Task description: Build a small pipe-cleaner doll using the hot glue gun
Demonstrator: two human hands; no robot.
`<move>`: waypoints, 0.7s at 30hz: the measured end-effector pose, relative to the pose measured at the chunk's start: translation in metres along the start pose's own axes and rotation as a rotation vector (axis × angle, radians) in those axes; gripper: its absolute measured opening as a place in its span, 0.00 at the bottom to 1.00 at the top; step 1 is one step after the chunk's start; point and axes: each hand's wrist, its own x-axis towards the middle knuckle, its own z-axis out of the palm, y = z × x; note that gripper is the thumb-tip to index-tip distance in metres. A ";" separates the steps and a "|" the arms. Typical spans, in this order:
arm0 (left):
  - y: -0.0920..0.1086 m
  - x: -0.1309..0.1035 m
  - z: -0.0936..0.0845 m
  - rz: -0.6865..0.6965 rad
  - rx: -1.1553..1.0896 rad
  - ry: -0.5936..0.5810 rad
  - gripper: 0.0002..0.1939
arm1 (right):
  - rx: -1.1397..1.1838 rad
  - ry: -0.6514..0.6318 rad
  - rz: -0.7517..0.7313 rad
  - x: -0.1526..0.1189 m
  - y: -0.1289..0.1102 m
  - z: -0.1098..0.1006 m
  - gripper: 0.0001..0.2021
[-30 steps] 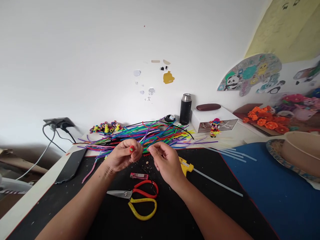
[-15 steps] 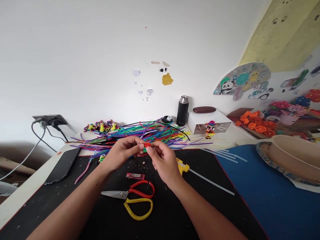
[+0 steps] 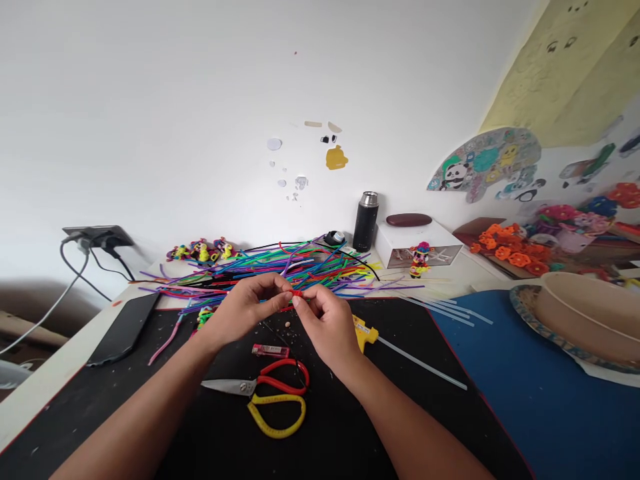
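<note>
Between my two hands is a small red piece [image 3: 297, 293], which looks like bent or coiled pipe cleaner; fingers cover most of it. My left hand [image 3: 245, 310] pinches it from the left with thumb and forefinger. From the right, my right hand [image 3: 327, 327] pinches it too, the fingertips of both hands almost meeting. Behind them spreads a pile of many-coloured pipe cleaners [image 3: 320, 267]. Below my hands lie a pink lighter [image 3: 271, 351] and scissors [image 3: 277, 401] with one red and one yellow handle. A yellow glue gun [image 3: 367, 333] is partly hidden by my right hand.
A dark phone [image 3: 125, 330] lies left on the black mat [image 3: 200, 440]. Small pipe-cleaner figures [image 3: 203, 252] sit at the back left; another figure [image 3: 420, 260] stands before a white box [image 3: 400, 243]. Beside it is a black flask [image 3: 366, 223]. Glue sticks [image 3: 450, 310] and a bowl [image 3: 590, 313] are right.
The red piece now shows less between my fingertips, and my left fingers have shifted slightly over it. The view has moved a little; the things on the table stay put.
</note>
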 end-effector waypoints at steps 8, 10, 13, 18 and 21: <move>-0.013 0.005 -0.001 -0.089 -0.256 -0.043 0.17 | 0.090 -0.051 0.026 0.001 0.001 -0.001 0.14; -0.015 0.006 -0.003 -0.098 -0.337 -0.042 0.18 | 0.190 -0.091 0.076 0.000 -0.002 -0.002 0.16; -0.014 0.005 -0.004 -0.111 -0.381 -0.053 0.19 | 0.311 -0.117 0.151 0.001 -0.005 -0.002 0.20; -0.010 0.003 -0.005 -0.115 -0.318 -0.119 0.18 | 0.392 -0.135 0.223 0.004 -0.002 -0.003 0.22; -0.008 0.003 -0.005 -0.120 -0.305 -0.129 0.17 | 0.413 -0.147 0.243 0.006 0.000 -0.003 0.22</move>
